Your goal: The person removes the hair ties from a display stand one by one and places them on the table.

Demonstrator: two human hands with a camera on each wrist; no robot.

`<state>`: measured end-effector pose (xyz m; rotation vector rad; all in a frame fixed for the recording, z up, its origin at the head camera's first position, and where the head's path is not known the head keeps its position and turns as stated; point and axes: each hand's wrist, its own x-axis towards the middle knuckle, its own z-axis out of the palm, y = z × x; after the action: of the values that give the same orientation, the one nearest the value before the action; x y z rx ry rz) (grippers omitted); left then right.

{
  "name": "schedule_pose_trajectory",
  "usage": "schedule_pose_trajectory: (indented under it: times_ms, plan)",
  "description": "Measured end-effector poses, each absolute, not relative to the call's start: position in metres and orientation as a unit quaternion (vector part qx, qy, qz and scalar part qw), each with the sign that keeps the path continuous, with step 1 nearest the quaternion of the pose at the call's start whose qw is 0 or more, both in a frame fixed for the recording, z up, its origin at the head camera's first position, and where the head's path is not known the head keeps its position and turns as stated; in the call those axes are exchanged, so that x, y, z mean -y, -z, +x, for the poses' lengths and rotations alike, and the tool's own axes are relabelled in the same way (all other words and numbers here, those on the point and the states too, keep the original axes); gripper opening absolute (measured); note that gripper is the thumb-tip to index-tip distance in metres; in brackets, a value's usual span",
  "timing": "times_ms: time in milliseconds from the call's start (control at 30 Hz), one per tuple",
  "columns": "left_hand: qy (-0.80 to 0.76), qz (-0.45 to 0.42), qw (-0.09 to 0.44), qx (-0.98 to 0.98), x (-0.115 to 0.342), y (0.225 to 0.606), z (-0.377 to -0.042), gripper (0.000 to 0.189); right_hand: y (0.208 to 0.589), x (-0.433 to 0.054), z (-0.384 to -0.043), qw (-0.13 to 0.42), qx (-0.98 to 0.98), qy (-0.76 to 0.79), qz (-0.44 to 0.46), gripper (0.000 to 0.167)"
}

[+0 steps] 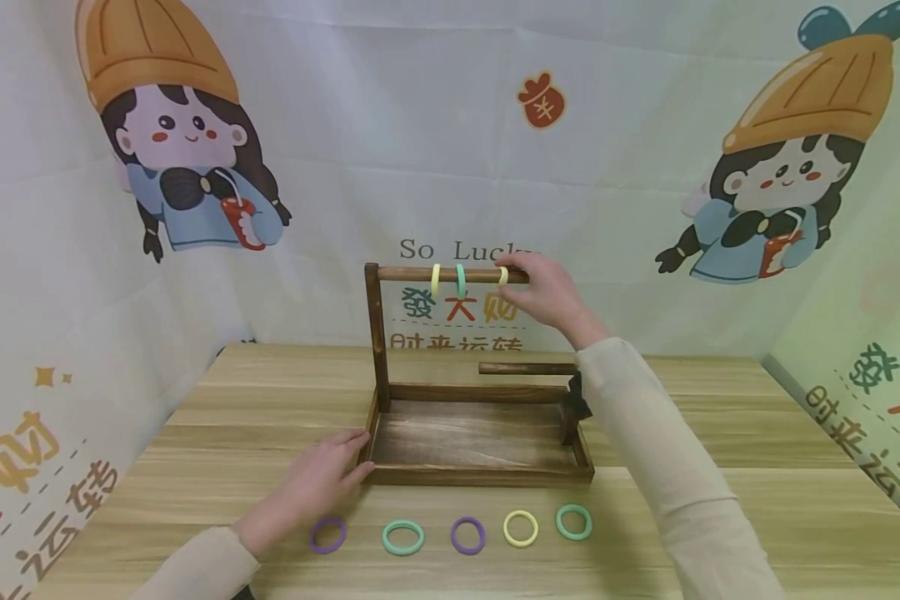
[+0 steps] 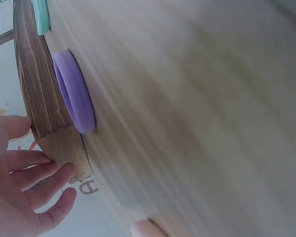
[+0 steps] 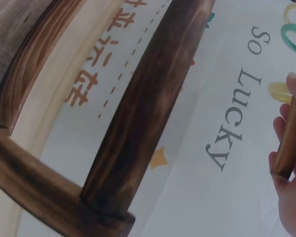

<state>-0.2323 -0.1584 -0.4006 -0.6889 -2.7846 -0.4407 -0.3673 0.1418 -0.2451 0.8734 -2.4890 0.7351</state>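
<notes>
A dark wooden rack has a tray base (image 1: 480, 475), an upper bar (image 1: 405, 273) on a left post, and a lower bar (image 1: 525, 368). My right hand (image 1: 543, 292) is at the upper bar's free right end, its thumb and fingers pinching a yellow hair tie (image 3: 278, 92) that is around the bar. Farther left on that bar hang another yellow hair tie (image 1: 436, 282) and a green hair tie (image 1: 461, 282). My left hand (image 1: 322, 471) touches the tray's front left corner with spread, relaxed fingers (image 2: 54, 185).
In front of the rack, a row of hair ties lies on the wooden table (image 1: 232, 400): purple (image 1: 328, 536), green (image 1: 402, 537), purple (image 1: 468, 535), yellow (image 1: 521, 528) and green (image 1: 573, 522). A printed cloth (image 1: 390, 108) hangs behind.
</notes>
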Motion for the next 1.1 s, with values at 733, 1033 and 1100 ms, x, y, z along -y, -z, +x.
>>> schedule_pose_trajectory:
  times_ms: [733,1033,1100]
  plan:
    - [0.144,-0.247,0.128,0.950,0.158,0.400,-0.234,0.042,0.247,-0.148,-0.369,0.183,0.888,-0.284,0.310,0.044]
    - [0.145,-0.242,0.126,0.951,0.158,0.400,-0.234,0.043,0.250,-0.159,-0.368,0.208,0.876,-0.292,0.324,0.042]
    - [0.144,-0.243,0.128,0.951,0.158,0.400,-0.234,0.043,0.251,-0.163,-0.369,0.213,0.872,-0.295,0.327,0.041]
